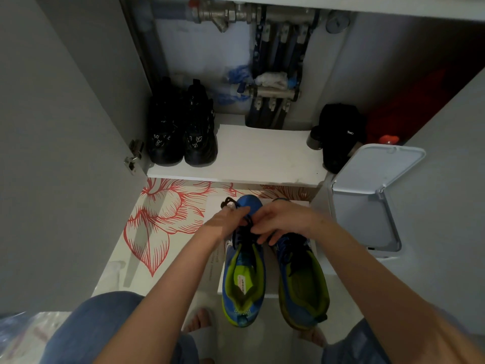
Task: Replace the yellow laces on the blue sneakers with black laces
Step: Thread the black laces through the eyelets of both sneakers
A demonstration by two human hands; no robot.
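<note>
Two blue sneakers with lime-green linings stand side by side on a white sheet [214, 206] on the floor, toes pointing away from me. The left sneaker [244, 271] carries a black lace [245, 232] through its eyelets. My left hand [227, 219] pinches one strand of that lace, and a loose black end [227, 202] curls out beyond its knuckles. My right hand [280, 222] pinches the lace from the other side, over the shoe's tongue. The right sneaker [301, 279] also shows black lacing. No yellow lace is visible.
A red-flower patterned mat [162, 219] lies under the sheet. A white shelf [257, 158] ahead holds black sneakers [181, 132] and a black bag [338, 135]. A white bin with its lid up [367, 200] stands close on the right. Pipes [273, 61] fill the cabinet back.
</note>
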